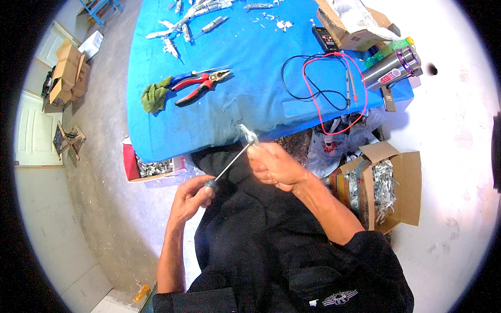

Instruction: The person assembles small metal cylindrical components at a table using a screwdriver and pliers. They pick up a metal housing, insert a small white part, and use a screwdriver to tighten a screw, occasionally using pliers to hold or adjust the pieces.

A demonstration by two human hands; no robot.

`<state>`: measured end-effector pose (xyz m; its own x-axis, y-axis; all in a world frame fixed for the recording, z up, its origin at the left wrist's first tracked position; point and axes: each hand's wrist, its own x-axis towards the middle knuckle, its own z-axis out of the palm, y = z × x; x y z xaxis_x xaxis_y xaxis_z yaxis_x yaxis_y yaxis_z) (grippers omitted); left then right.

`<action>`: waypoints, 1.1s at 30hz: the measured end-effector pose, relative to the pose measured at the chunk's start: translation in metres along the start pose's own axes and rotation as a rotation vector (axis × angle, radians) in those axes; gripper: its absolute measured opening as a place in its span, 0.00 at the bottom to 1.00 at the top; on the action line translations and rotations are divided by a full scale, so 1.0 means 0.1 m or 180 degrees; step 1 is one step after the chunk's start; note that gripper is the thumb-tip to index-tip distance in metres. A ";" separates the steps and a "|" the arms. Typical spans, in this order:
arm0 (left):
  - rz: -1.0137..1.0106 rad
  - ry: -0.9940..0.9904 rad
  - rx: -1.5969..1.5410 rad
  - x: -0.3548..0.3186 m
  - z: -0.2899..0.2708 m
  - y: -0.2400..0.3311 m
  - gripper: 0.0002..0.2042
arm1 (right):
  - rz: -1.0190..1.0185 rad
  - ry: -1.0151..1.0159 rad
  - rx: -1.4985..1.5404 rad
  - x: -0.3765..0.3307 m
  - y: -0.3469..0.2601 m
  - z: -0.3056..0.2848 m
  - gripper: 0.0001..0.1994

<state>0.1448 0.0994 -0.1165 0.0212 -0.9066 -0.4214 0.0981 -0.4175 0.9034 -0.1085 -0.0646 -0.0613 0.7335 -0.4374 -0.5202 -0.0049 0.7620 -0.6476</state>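
The left hand (pixel 190 201) was closed around the dark blue-green handle of a screwdriver with a long, thin metal rod (pixel 231 163). The right hand (pixel 276 166) was curled up, with its thumb and fingers pinched on a small, shiny silver-white piece (pixel 249 135). That piece was just over the near edge of the table with the blue cloth top (pixel 156 128), by a dark, dirty patch. The rod slanted up to the piece, but I could not tell if its tip was inside it or only touching. Farther back on the blue cloth lay pliers with red and black handles (pixel 201 87), beside a crumpled green cloth (pixel 154 97). More long silver pieces (pixel 213 24) lay near the far edge. An open brown cardboard box (pixel 407 180) full of silvery bits stood low on the right.
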 end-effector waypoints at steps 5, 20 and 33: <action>0.0069 -0.0147 -0.0271 -0.04 0.04 0.01 0.17 | -0.0380 0.0272 -0.0036 -0.08 0.10 0.14 0.15; 0.0115 0.0788 0.0310 -0.62 0.10 0.35 0.15 | -0.1413 0.1156 0.0948 -0.02 0.17 -0.19 0.13; 0.0531 0.1162 0.1533 -0.75 0.70 0.35 0.17 | -0.1544 0.1522 0.0580 -0.06 0.25 -0.31 0.12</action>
<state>0.0773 0.1484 -0.0475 0.3444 -0.9183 -0.1951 -0.3934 -0.3298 0.8581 -0.1341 -0.0574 -0.0912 0.2447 -0.8781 -0.4111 0.3916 0.4774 -0.7866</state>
